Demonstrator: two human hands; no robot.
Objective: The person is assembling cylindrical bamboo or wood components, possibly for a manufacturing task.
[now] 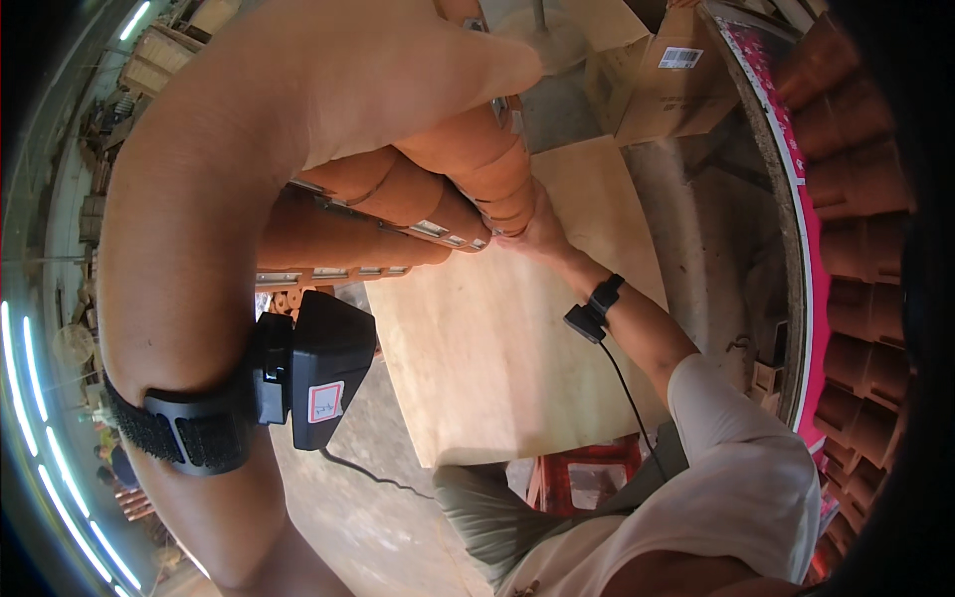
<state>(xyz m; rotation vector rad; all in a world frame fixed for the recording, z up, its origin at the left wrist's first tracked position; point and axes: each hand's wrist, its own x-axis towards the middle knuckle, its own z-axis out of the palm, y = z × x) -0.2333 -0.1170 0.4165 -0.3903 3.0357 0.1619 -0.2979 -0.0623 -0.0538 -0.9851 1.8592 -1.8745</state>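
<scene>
My left hand (428,75) is very large and close at the top. Its thumb lies across a column of reddish-brown curved pieces (482,164), nested like clay roof tiles; its other fingers are hidden. Farther down, my right hand (537,234) grips the lower end of that column, fingers pressed against its edge. More rows of the same brown pieces (338,234) lie side by side behind my left arm, with small pale rectangular marks along their edges. Below the right hand is a light wooden board (517,348).
An open cardboard box (667,85) stands beyond the board. At the right, stacked brown pieces (865,269) line a pink-edged ledge (804,249). A red plastic stool (587,478) is near my legs. Black devices with cables are strapped to both arms, including a bulky one (333,368).
</scene>
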